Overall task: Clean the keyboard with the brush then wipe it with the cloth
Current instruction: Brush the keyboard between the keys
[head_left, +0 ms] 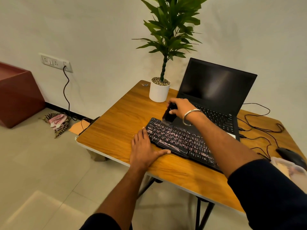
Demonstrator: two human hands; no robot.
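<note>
A black keyboard (181, 140) with pale key legends lies slantwise on the wooden table (116, 130). My right hand (181, 107) grips a black brush (168, 115), whose bristles touch the keys at the keyboard's far left corner. My left hand (144, 146) lies flat on the table against the keyboard's left end, fingers straight, thumb stretched along the front edge. A checked cloth (57, 122) lies crumpled on the floor by the wall, left of the table.
An open black laptop (216, 90) stands behind the keyboard, next to a white potted plant (159, 91). A black mouse (289, 156), thin cables (262, 128) and a clear plastic box (289, 168) sit at the right. A maroon box (16, 95) stands far left.
</note>
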